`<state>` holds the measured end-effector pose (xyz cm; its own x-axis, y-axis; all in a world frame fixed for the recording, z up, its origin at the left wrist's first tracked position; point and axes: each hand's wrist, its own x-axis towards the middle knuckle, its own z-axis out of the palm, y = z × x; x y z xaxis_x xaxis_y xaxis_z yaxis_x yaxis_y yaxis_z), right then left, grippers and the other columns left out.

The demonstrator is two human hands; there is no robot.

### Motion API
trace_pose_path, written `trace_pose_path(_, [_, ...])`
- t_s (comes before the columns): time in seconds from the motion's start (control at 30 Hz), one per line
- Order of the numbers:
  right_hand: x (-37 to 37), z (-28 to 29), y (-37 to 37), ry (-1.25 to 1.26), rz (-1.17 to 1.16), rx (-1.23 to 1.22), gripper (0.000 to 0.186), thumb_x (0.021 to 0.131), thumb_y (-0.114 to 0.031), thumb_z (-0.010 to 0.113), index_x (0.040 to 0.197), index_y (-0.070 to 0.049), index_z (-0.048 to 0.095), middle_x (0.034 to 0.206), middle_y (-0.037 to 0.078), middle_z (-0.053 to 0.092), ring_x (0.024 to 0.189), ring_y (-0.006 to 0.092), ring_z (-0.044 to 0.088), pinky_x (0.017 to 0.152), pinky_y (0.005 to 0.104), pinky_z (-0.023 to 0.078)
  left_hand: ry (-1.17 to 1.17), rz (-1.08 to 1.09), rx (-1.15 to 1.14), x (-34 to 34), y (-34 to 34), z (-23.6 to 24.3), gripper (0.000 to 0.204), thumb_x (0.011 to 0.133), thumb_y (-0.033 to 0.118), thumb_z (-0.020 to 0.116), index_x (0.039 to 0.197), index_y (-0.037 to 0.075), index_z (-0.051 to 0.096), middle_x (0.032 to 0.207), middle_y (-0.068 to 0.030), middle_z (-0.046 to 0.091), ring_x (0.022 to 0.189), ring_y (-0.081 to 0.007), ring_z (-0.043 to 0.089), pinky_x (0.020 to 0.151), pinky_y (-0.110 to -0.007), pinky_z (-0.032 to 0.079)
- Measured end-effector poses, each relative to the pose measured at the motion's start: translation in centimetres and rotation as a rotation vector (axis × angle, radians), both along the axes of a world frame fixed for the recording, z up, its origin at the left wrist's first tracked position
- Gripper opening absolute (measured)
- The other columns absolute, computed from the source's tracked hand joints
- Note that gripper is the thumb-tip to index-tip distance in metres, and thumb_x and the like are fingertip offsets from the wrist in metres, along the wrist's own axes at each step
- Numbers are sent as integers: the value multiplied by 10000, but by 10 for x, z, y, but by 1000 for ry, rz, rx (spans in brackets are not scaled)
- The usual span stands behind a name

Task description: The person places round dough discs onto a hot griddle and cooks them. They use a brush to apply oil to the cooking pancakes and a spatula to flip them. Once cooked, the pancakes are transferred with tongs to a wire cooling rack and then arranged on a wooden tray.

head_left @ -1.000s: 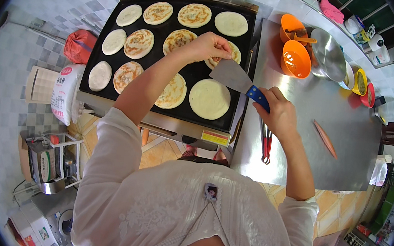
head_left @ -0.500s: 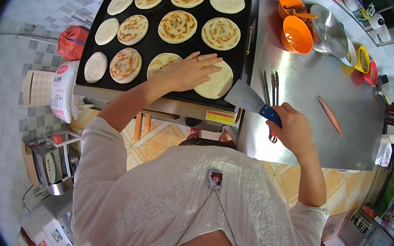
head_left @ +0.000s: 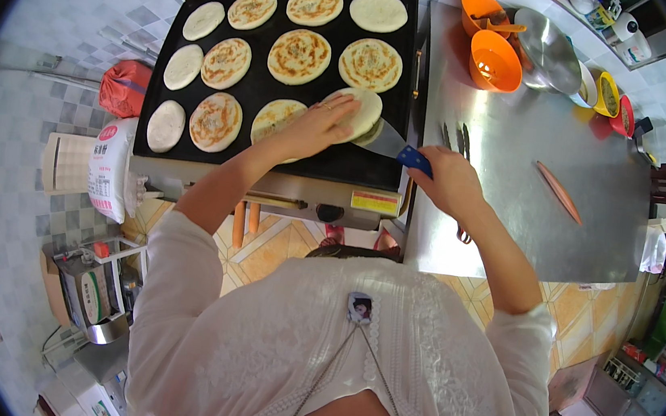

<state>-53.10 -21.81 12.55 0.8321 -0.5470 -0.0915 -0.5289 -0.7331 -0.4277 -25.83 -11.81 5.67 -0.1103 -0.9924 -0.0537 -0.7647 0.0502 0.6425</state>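
My left hand (head_left: 325, 122) grips a pale flatbread (head_left: 364, 116) that is tilted off the black griddle (head_left: 338, 157), its fingers stretched over the bread. My right hand (head_left: 442, 175) is closed on the blue handle of a metal spatula (head_left: 388, 145), whose wide blade reaches under that bread. A partly browned flatbread (head_left: 269, 116) lies just left of it, partly hidden by my hand. Other round flatbreads, some pale and some browned (head_left: 299, 57), lie in rows across the griddle.
The steel table (head_left: 609, 205) on the right holds tongs (head_left: 464, 141), a thin rolling pin (head_left: 558, 191), orange bowls (head_left: 493, 71), a wide steel bowl (head_left: 556, 53) and small coloured bowls (head_left: 606, 95). A white sack (head_left: 110, 168) and red bag (head_left: 123, 84) stand left of the griddle.
The spatula has moved left from beside the griddle to under the pale flatbread, which is now raised and tilted. My left hand went from lying flat on that bread to gripping it.
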Motion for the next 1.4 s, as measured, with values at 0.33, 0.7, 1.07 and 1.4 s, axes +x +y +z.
trace_pose_path(0.33, [-49, 28, -23, -111, -230, 127, 266, 782, -215, 692, 931, -1, 636, 786, 160, 630, 704, 336, 612, 658, 393, 483, 972, 479, 567, 1, -5, 7, 466, 916, 269, 552, 1243, -51, 469, 1193, -133, 577, 1040, -193, 596, 832, -302, 492])
trace_pose_path(0.7, [69, 42, -101, 192, -144, -113, 252, 824, -226, 584, 893, 6, 657, 861, 208, 654, 837, 361, 638, 751, 429, 515, -449, 358, -185, 101, -154, 56, 415, 933, 354, 479, 1181, 35, 572, 1010, -161, 658, 950, -322, 618, 817, -409, 486])
trace_pose_path(1.07, [146, 4, -164, 293, -224, -55, 233, 842, -174, 531, 931, -1, 660, 952, 205, 662, 934, 352, 638, 811, 417, 518, -175, 153, -71, 112, -279, -30, 584, 963, 484, 330, 1365, 68, 409, 1387, -134, 421, 1320, -292, 349, 1076, -402, 294])
trace_pose_path(1.4, [50, 17, -169, -176, -326, 7, 272, 826, -210, 613, 882, 55, 589, 819, 253, 620, 822, 418, 595, 710, 451, 473, 1202, 343, 374, 161, -263, -23, 322, 880, 138, 583, 1185, 42, 544, 1076, -72, 629, 940, -187, 635, 830, -363, 517])
